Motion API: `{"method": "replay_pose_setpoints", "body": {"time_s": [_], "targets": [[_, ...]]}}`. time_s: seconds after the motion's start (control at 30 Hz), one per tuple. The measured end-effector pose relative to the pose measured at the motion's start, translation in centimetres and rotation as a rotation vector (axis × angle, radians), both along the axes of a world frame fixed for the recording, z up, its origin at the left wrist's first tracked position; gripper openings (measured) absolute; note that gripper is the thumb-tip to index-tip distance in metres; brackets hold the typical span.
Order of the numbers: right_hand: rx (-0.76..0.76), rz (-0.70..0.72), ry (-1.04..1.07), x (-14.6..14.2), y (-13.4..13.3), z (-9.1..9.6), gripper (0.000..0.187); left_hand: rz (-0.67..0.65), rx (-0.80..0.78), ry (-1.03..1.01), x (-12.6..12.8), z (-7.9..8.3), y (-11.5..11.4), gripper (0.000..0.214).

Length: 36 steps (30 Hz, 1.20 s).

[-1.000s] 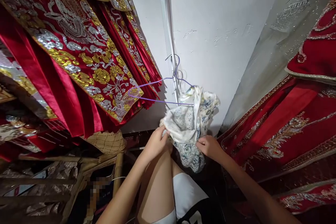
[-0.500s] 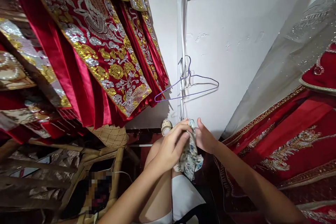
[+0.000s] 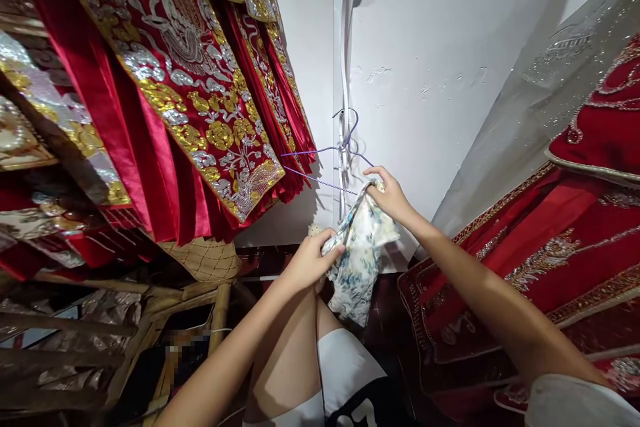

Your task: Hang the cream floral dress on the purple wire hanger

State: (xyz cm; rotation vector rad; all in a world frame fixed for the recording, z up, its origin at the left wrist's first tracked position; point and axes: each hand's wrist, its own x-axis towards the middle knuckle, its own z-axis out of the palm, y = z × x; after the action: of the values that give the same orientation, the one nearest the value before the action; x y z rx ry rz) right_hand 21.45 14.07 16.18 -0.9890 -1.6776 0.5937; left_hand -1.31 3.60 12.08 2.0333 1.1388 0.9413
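One purple hanger point(image 3: 320, 180) hangs by its hook at the white strap point(image 3: 345, 67) against the wall, its long axis running left to right, its right end lost behind cloth and fingers. One floral garment point(image 3: 357, 267) lies below and right of it, its length falling from the upper edge towards the near side. The right hand point(image 3: 387, 197) is the nearer to the hanger, just beside its right shoulder; its grip pinches the garment's upper edge between thumb and fingers. The left hand point(image 3: 310, 257), lower and nearer, pinches the garment's left edge, well apart from the hanger's bar. Whether the hanger's right end sits inside the garment, I cannot tell. Count: two hands, one hanger, one floral garment, one sheer garment point(image 3: 520, 107) at the far right. Red embroidered clothing point(image 3: 200, 80) hangs left and red beaded clothing point(image 3: 565, 213) right; overlapping layers prevent a firm count.
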Motion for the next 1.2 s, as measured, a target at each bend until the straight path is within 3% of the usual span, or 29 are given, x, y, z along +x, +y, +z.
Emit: {"method": "replay_pose_setpoints", "body": {"time_s": [0.1, 0.2, 0.27, 0.37, 0.5, 0.67, 0.83, 0.9, 0.97, 1.0, 1.13, 1.2], "targets": [[-0.084, -0.001, -0.004, -1.0, 2.6, -1.9, 0.048, 0.03, 0.011, 0.13, -1.6, 0.6, -0.3, 0.034], [-0.195, 0.002, -0.053, -1.4, 4.7, -3.6, 0.035, 0.018, 0.004, 0.208, -3.3, 0.9, -0.5, 0.038], [-0.193, -0.02, -0.062, -0.8, 5.3, -4.3, 0.027, 0.021, -0.008, 0.31, -4.4, 0.6, -0.5, 0.033], [-0.146, -0.049, -0.059, 1.1, 4.6, -4.6, 0.019, 0.103, -0.021, 0.599, -6.0, -0.2, -0.1, 0.011], [-0.097, -0.066, -0.073, 3.8, 1.9, -3.8, 0.015, 0.147, -0.038, 0.865, -7.3, -0.1, 1.6, 0.021], [-0.044, -0.099, -0.1, 5.5, -0.8, -1.9, 0.019, 0.266, 0.269, 0.633, -8.1, 3.7, 4.6, 0.024], [-0.109, 0.018, -0.061, 4.9, -2.3, -1.3, 0.024, 0.189, 0.387, 0.235, -5.9, 7.5, 7.2, 0.03], [-0.141, 0.067, -0.06, 4.3, -3.1, -1.5, 0.02, 0.169, 0.417, 0.112, -4.4, 8.0, 8.4, 0.021], [-0.133, 0.071, -0.077, 4.0, -4.0, -1.6, 0.018, 0.186, 0.436, 0.073, -3.4, 7.9, 9.6, 0.027], [-0.117, 0.044, -0.073, 4.0, -4.4, -1.6, 0.026, 0.21, 0.444, 0.082, -3.1, 7.7, 10.1, 0.03], [0.002, -0.239, 0.092, 5.7, -4.4, -0.7, 0.078, 0.282, 0.502, 0.18, -3.5, 7.3, 11.2, 0.031], [0.05, -0.353, 0.137, 7.5, -3.5, 0.5, 0.076, 0.282, 0.547, 0.231, -4.0, 7.5, 11.2, 0.029]]}}
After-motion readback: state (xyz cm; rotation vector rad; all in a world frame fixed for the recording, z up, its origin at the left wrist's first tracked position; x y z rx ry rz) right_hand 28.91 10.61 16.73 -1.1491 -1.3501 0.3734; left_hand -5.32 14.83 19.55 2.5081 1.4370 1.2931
